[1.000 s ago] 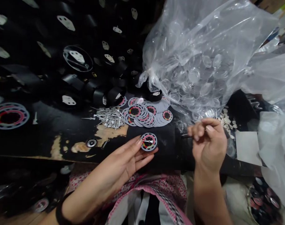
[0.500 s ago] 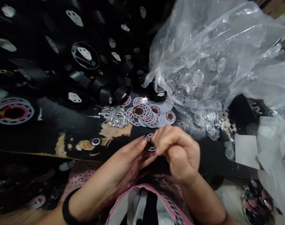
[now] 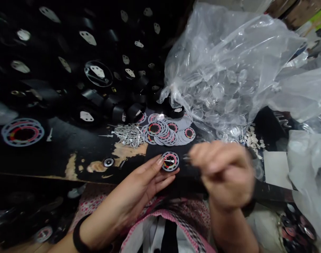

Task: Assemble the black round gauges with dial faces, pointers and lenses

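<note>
A round gauge (image 3: pixel 170 161) with a black dial and a white needle is held between the thumb and fingers of my left hand (image 3: pixel 147 179). Blurred by motion, my right hand (image 3: pixel 225 172) is to the right of the gauge, its fingers curled together. Something small and thin shows at its fingertips, too smeared to name. Beyond the gauge lie overlapping printed dial discs (image 3: pixel 168 130), with a pile of white needles (image 3: pixel 130 135) at their left.
Clear plastic bags (image 3: pixel 215 63) with transparent discs fill the back right. Many black housings (image 3: pixel 86 116) with white plates stand at the back left. A white square (image 3: pixel 277 168) lies at the right. Larger dials (image 3: pixel 23 132) lie at the left.
My right hand has moved right, away from the gauge, uncovering the dial and its white needle. My left hand still holds the gauge. The view has shifted slightly.
</note>
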Motion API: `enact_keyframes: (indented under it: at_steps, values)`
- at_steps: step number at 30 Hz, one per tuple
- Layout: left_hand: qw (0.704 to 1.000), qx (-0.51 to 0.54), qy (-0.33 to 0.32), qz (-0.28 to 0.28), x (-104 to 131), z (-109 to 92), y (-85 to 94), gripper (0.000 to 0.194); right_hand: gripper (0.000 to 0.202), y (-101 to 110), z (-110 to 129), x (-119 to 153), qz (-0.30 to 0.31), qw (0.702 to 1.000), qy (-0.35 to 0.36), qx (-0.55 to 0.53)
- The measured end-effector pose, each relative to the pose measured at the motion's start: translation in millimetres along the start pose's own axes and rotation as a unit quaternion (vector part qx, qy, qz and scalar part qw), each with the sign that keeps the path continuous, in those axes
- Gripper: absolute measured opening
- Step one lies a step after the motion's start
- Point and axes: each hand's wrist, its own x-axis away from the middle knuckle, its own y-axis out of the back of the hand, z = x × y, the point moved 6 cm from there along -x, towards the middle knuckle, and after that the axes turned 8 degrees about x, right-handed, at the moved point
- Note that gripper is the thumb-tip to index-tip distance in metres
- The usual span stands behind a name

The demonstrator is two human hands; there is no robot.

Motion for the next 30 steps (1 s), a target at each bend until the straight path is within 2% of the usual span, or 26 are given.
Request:
enact_keyframes:
  at_steps: [2,3,5,7,9,11,13,14,15,17,19,20,22,25,28,30]
  values:
    - [1.000,-0.007,0.001,-0.013,0,0,2.4,0.018,0.023,44,-9,7,-0.141,0.990,0.016,0.001]
    - [1.000,-0.006,0.000,-0.016,0,0,3.9,0.019,0.022,60,-21,12,-0.171,0.985,-0.010,0.029]
    - [1.000,-0.001,-0.007,-0.009,-1,2,7.2,0.019,0.020,88,-50,25,-0.188,0.973,-0.090,0.102]
    - [1.000,-0.001,-0.017,0.004,-3,3,11.4,0.021,0.021,109,-69,36,-0.190,0.964,-0.112,0.147]
    - [0.999,-0.012,-0.038,0.005,-6,0,15.2,0.024,0.023,121,-75,43,-0.181,0.960,-0.114,0.178]
    - [0.997,-0.029,-0.075,-0.003,-6,-7,14.6,0.028,0.022,122,-63,43,-0.170,0.951,-0.099,0.238]
    - [0.991,-0.051,-0.123,-0.021,-1,-17,8.9,0.031,0.018,108,-36,39,-0.159,0.927,-0.048,0.336]
    - [0.987,-0.064,-0.142,-0.027,2,-21,4.3,0.032,0.017,94,-21,35,-0.140,0.912,-0.014,0.384]
    - [0.985,-0.076,-0.155,-0.031,4,-24,-0.5,0.032,0.017,76,-10,29,-0.096,0.909,0.012,0.405]
    - [0.983,-0.094,-0.157,-0.027,7,-26,-8.5,0.031,0.015,31,-1,19,0.057,0.922,0.027,0.381]
    - [0.983,-0.101,-0.149,-0.018,6,-25,-10.7,0.030,0.011,-10,0,14,0.179,0.911,0.042,0.370]
    - [0.984,-0.103,-0.148,-0.018,6,-25,-9.2,0.031,0.011,-25,-2,12,0.211,0.898,0.055,0.381]
    - [0.983,-0.109,-0.149,-0.020,6,-26,-3.9,0.034,0.014,-42,-7,9,0.227,0.875,0.086,0.419]
    - [0.981,-0.115,-0.155,-0.032,6,-27,3.0,0.035,0.020,-52,-13,6,0.221,0.855,0.124,0.452]
    - [0.985,-0.090,-0.140,-0.051,5,-24,5.6,0.030,0.022,-54,-12,4,0.210,0.860,0.129,0.448]
    - [0.987,-0.068,-0.130,-0.068,4,-21,7.5,0.029,0.021,-55,-11,3,0.209,0.871,0.092,0.436]
